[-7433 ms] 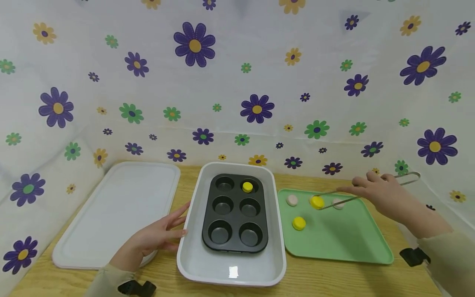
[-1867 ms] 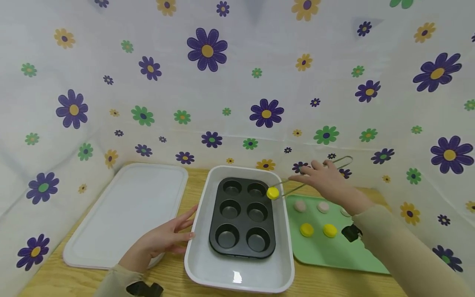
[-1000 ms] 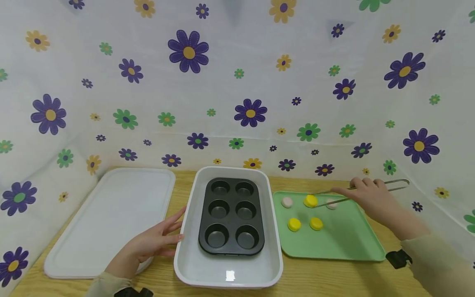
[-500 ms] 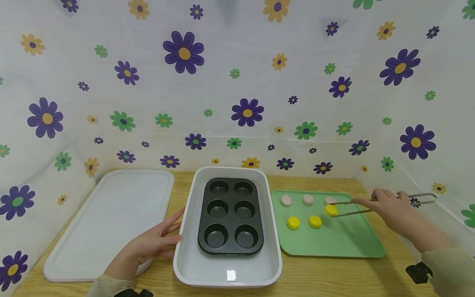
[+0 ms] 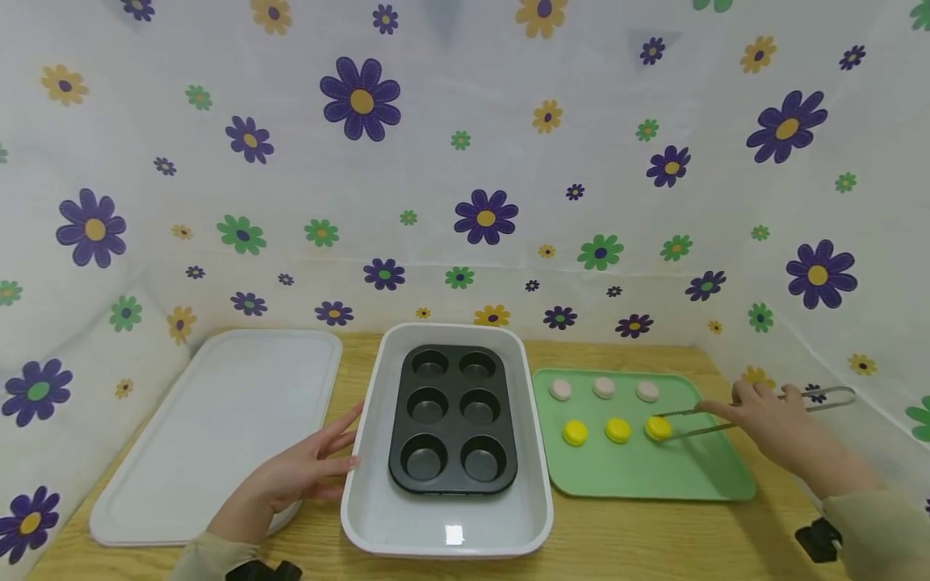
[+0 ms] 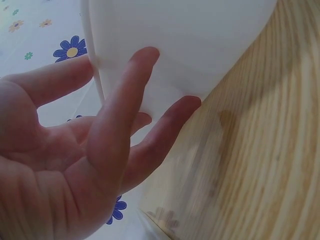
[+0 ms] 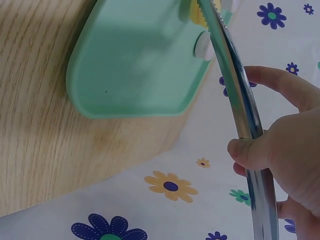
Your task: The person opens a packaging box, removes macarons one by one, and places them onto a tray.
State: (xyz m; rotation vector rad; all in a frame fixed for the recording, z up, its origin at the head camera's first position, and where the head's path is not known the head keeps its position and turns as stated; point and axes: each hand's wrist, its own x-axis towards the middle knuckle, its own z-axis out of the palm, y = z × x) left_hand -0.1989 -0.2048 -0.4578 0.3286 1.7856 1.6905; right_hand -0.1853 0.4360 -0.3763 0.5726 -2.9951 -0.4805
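Observation:
My right hand [image 5: 781,428] grips metal tongs [image 7: 245,110], thumb and fingers on the two arms. Their tips stand around a yellow macaron [image 5: 658,428] on the green tray [image 5: 654,478]. Two other yellow macarons, a middle one [image 5: 617,430] and a left one [image 5: 575,433], make a row with it. Behind them is a row of pale pink macarons [image 5: 604,388]. My left hand [image 5: 301,476] has its fingers extended, fingertips against the outer side of a white tub [image 5: 407,524]. A dark muffin tin [image 5: 454,432] with bare cups lies inside the tub.
A white tray [image 5: 225,428] lies to the left of the tub, partly behind my left forearm. All of it stands on a wooden table [image 5: 617,541]. A flower-patterned cloth [image 5: 436,161] hangs behind and along the sides.
Yellow macarons have gone from the muffin tin to the green tray, carried in the tongs. In the last second the third moved right and toward me, into the front row. The left hand stays put.

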